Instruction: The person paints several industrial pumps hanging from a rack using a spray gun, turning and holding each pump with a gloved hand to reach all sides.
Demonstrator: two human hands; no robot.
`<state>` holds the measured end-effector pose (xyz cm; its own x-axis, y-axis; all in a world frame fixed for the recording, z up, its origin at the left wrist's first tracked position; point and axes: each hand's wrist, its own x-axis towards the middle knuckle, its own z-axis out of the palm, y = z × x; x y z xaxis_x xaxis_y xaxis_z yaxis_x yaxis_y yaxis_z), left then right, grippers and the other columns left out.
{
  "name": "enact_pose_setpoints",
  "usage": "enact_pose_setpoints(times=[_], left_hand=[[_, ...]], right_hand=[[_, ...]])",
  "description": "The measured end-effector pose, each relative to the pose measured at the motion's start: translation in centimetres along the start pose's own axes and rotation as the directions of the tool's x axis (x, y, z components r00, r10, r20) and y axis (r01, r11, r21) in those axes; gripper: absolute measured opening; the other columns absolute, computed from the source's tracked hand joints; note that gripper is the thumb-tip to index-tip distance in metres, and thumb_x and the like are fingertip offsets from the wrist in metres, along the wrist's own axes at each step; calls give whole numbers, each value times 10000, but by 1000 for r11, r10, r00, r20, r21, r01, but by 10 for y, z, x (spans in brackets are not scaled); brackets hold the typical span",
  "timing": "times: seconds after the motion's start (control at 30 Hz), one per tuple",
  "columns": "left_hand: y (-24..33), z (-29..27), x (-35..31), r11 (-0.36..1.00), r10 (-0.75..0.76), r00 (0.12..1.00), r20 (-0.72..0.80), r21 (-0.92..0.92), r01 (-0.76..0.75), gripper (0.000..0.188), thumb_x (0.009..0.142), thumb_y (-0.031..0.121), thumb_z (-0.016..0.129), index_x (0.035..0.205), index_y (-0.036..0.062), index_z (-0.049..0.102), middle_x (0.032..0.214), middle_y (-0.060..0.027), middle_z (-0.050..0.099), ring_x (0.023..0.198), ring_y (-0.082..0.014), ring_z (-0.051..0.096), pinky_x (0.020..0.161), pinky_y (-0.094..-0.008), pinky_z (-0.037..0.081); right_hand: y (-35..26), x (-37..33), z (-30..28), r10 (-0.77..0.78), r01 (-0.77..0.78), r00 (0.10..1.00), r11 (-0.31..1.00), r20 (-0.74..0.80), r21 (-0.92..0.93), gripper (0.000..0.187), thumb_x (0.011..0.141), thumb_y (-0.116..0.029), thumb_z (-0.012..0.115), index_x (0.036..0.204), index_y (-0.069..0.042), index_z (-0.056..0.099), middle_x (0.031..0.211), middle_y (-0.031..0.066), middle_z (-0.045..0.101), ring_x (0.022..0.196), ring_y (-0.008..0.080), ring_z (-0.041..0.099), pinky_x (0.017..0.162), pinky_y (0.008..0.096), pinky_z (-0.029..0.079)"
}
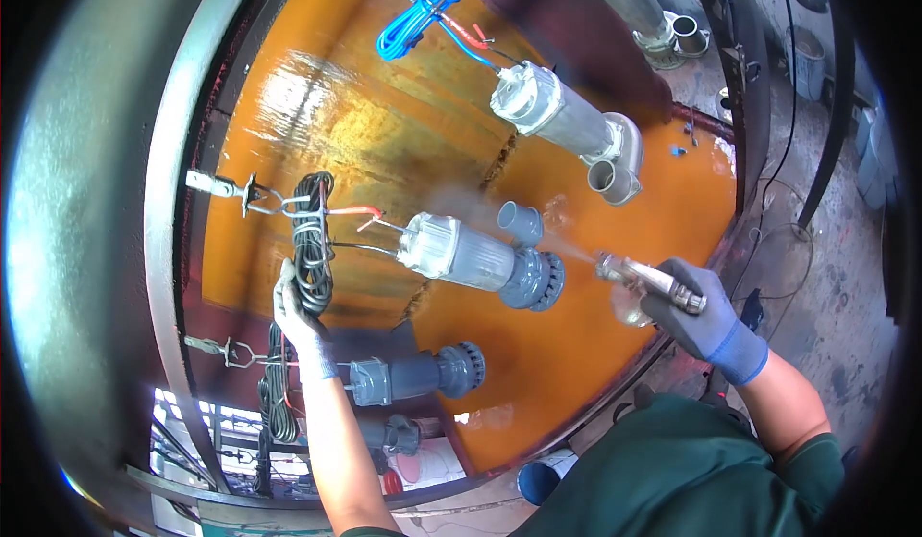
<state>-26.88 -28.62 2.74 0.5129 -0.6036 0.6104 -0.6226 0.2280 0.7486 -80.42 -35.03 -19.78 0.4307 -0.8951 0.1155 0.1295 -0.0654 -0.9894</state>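
Note:
My right hand (706, 318), in a grey and blue glove, is closed round a metal spray gun (651, 278). A fine mist leaves its nozzle toward a hanging submersible pump (466, 256). That pump has a pale silver motor body, with grey-blue on its lower end and outlet pipe (520, 220). At the left my gloved left hand (300, 318) grips the lower part of a bundled black cable (312, 230) that belongs to this pump. A metal hook (252, 196) and a red strap (355, 210) hang beside the bundle.
A silver pump (557, 109) with a blue cable bundle (427, 13) hangs farther away. Nearer me hangs a grey-blue pump (408, 379). Behind them is an orange-stained booth wall (384, 134). A curved metal rail (161, 230) runs along the left. Another silver pump (629, 9) stands at the far right.

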Motion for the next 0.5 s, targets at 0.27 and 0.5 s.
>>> enact_pose_setpoints(times=[0.27,0.5], left_hand=[[3,6,-7,972,181,983,21,149,-182,445,1139,258,524,1437,-47,652,1414,-168,683,1212,-240,698,1057,-375,561],[11,12,-12,972,138,990,-30,195,-130,406,1141,200,508,1413,-56,666,1431,-190,683,1258,-259,674,1094,-393,537]], right_hand=[[-14,-19,-12,-102,107,993,988,56,-108,188,923,-136,830,1018,-20,717,828,139,708,732,281,721,684,378,558],[-9,-37,-14,-125,151,973,981,192,-125,231,894,-146,852,1062,-45,730,862,147,735,758,332,742,694,390,579]])
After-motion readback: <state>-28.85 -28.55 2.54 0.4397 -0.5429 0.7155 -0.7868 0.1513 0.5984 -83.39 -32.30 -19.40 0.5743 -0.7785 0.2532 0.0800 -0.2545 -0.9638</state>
